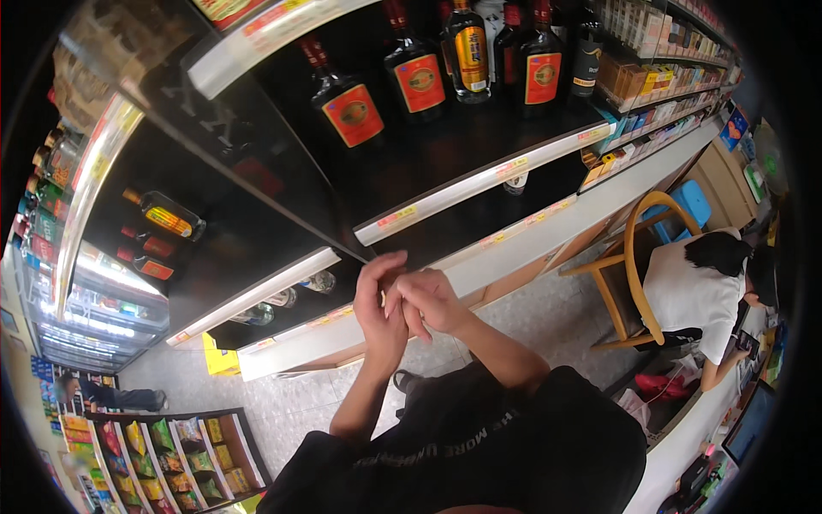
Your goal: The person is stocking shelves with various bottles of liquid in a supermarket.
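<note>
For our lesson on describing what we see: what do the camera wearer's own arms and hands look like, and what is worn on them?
Both forearms are bare, rising from the lower edge. The left hand and right hand wear no gloves; no rings, watch or bracelet can be made out. The fingers are uncovered. The black top with pale lettering leaves the forearms uncovered.

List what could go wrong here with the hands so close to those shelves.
The left hand and right hand are clasped together right at the shelf edge; a careless swing might knock the small clear bottles lying below it. Stepping back could bump the seated person on the wooden chair.
</note>
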Demonstrator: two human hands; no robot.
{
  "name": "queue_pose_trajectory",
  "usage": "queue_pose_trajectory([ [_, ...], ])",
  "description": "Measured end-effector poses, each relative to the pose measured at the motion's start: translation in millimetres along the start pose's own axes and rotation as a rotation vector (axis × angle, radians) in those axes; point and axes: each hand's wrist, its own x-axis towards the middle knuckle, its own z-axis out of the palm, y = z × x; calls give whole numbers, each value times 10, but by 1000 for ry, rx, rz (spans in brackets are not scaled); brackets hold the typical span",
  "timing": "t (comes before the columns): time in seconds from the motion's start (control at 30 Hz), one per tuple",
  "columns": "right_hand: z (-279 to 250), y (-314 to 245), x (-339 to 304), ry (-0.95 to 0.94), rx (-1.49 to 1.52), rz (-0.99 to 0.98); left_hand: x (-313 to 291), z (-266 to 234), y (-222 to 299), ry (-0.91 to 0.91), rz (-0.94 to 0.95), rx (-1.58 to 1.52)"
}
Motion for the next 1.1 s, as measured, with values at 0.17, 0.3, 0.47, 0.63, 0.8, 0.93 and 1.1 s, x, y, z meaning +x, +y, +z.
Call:
queue_pose_trajectory([
  [0.17, -258, -258, -101, 28, 97, 22, 565, 385, -111, 83, 116, 23],
  [0.3, -356, -272, -180, -33, 93, 60, 1264, 566, -219, 222, 173, 151],
  [0.47, -396, -350, -281, -64, 3, 101, 1971, 557, -376, 389, 163, 432],
  [0.63, -511, -392, -291, -66, 11, 92, 2385, 500, -631, 448, 66, 534],
  [0.8, -568, -377, -308, -92, 56, 65, 2597, 312, -999, 405, 21, 327],
  [0.93, -660, -371, -344, -70, 33, 82, 2590, 303, -896, 289, -93, 243],
  [1.1, -701, -354, -348, -52, 50, 81, 2511, 408, -690, 298, -187, 198],
])
